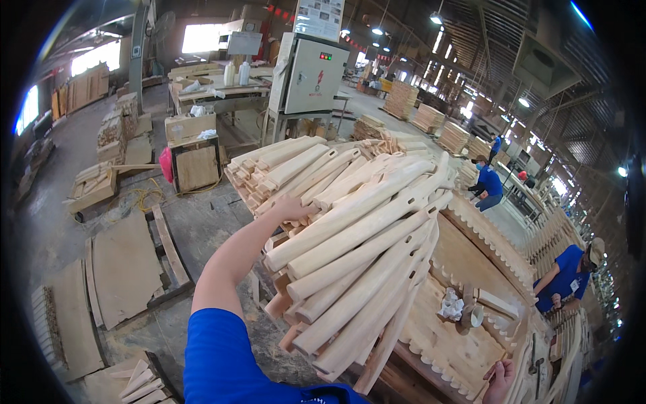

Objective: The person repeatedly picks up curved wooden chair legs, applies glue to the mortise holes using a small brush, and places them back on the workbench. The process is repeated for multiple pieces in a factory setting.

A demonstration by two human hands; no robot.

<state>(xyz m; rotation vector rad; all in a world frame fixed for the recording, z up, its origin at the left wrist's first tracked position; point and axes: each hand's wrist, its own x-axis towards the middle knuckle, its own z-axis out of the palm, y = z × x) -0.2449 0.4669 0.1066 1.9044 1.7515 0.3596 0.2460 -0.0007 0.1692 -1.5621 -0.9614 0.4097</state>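
Note:
A large pile of pale, smoothly shaped wooden legs (363,242), some with slots cut near their far ends, fans out in front of me. My left hand (296,209) reaches over the left side of the pile, its fingers bent around the near end of one wooden leg; part of the grip is hidden among the pieces. Low on the right, my right hand (499,381) has its fingers curled beside a wooden frame with a scalloped edge (431,363). Whatever sits between those fingers is too small to name.
A crumpled white wad (451,305) and a small cup (473,316) rest on the wooden panel at right. A grey electrical cabinet (313,77) stands behind the pile. Wooden boards (128,269) lie on the left floor. A co-worker in blue (565,276) is at right, others farther back.

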